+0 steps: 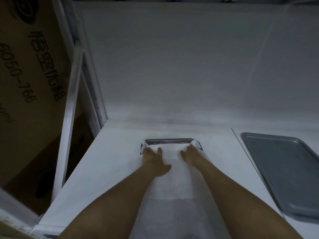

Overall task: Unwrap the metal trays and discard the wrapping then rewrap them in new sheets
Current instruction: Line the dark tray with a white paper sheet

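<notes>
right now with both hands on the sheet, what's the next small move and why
Probably draw the white sheet on over the far rim of the tray and tuck it. That rim and both far corners lie bare, and the left hand and right hand are on the sheet at those corners.

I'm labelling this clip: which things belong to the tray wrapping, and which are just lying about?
In the job: metal tray, white sheet over it, left hand and right hand on the sheet, likely the bare grey tray too.
Lying about: cardboard boxes at left.
</notes>
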